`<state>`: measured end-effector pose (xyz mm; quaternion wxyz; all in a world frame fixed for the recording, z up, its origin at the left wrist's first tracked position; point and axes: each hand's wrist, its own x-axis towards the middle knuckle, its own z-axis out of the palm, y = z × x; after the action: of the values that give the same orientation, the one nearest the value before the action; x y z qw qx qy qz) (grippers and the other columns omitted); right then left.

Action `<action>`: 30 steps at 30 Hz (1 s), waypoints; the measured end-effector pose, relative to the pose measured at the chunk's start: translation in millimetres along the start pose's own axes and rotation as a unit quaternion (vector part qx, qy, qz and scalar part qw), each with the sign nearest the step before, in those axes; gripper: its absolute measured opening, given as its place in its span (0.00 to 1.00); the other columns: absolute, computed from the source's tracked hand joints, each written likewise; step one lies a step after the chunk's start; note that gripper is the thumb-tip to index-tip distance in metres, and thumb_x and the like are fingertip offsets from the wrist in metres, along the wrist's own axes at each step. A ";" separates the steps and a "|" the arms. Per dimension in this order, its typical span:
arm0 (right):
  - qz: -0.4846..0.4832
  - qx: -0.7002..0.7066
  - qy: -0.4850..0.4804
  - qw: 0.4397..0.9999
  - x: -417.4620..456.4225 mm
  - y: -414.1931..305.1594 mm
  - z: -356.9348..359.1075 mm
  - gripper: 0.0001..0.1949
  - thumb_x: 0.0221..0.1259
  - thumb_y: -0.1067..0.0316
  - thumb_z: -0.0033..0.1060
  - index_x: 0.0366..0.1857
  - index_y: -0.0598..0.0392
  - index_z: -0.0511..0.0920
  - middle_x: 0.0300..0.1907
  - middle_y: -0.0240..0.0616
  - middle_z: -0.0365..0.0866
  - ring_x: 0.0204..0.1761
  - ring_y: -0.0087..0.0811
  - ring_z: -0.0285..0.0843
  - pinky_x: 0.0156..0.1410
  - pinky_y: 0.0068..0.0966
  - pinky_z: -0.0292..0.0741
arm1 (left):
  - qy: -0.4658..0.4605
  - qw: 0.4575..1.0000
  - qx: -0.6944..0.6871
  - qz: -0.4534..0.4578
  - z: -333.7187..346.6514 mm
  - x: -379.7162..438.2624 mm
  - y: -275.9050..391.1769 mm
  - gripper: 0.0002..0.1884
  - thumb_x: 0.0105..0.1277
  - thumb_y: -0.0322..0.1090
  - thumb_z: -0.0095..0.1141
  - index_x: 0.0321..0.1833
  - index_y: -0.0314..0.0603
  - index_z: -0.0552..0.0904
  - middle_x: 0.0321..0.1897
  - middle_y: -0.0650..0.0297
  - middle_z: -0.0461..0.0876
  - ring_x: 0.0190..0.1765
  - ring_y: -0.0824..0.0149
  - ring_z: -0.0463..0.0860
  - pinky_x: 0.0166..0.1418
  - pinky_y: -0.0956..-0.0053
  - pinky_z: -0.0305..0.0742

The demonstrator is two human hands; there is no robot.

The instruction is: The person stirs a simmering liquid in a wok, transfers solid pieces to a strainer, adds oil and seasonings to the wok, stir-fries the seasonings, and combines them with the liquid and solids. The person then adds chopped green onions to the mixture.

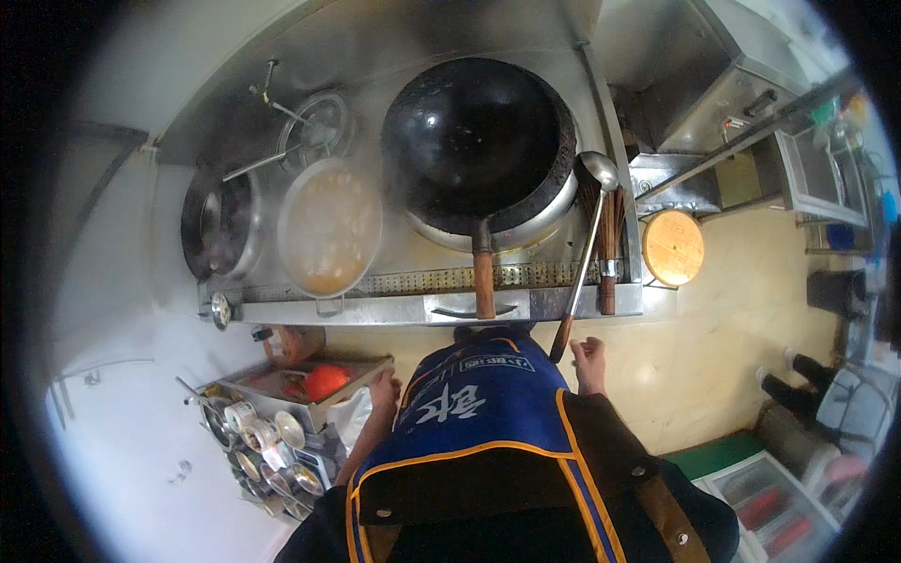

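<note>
My right hand hangs empty beside the apron, fingers loosely curled, just right of the wooden end of a steel ladle. My left hand is low on the other side, near a white plastic bag; whether it holds anything is hidden. On the steel range in front, a large black wok has its wooden handle pointing towards me. The ladle and a bamboo wok brush lie to its right. Left of the wok, a pan of steaming cloudy broth stands beside a dark pan.
A tap reaches over a lidded pot at the back left. Seasoning containers crowd a stand at lower left, near a steel tray with a red bag. A round wooden stool stands right of the range. Another person's legs show far right.
</note>
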<state>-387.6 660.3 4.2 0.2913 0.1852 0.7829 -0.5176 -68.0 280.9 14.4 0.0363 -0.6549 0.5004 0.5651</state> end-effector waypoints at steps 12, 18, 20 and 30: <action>-0.127 0.115 -0.136 0.976 -31.1 -44.7 43.4 0.11 0.69 0.71 0.61 0.37 0.51 0.65 0.21 0.28 0.67 0.18 0.20 0.66 0.22 0.21 0.68 | 0.064 0.998 -0.028 0.000 -63.5 50.8 -102.7 0.18 0.68 0.41 0.63 0.54 0.37 0.78 0.23 0.56 0.83 0.17 0.70 0.74 0.19 0.73 0.66; -0.139 0.051 -0.330 0.932 -91.5 -106.1 82.1 0.13 0.72 0.69 0.60 0.54 0.57 0.71 0.25 0.28 0.72 0.24 0.19 0.70 0.28 0.20 0.70 | 0.000 0.988 -0.125 0.090 -57.2 84.4 -33.0 0.14 0.74 0.45 0.55 0.50 0.41 0.80 0.21 0.63 0.79 0.16 0.74 0.68 0.19 0.78 0.59; -0.116 0.039 -0.377 0.918 -111.9 -135.7 113.1 0.15 0.73 0.64 0.58 0.57 0.57 0.71 0.25 0.26 0.71 0.24 0.17 0.68 0.29 0.18 0.69 | -0.060 0.964 -0.197 0.166 -67.3 94.2 -2.2 0.17 0.76 0.50 0.51 0.51 0.44 0.81 0.22 0.63 0.80 0.17 0.74 0.68 0.19 0.79 0.58; -0.116 -0.142 -0.462 0.868 -175.0 -171.1 242.1 0.15 0.72 0.60 0.62 0.55 0.53 0.74 0.28 0.23 0.70 0.22 0.16 0.64 0.23 0.17 0.65 | -0.156 0.882 -0.427 0.124 -95.4 144.5 101.7 0.19 0.82 0.48 0.43 0.48 0.40 0.81 0.23 0.63 0.80 0.19 0.74 0.70 0.21 0.79 0.62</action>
<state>-291.5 372.3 166.5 0.5805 -0.2101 0.6400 -0.4575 -91.9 83.1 -10.9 -0.2395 -0.4428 0.2759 0.8188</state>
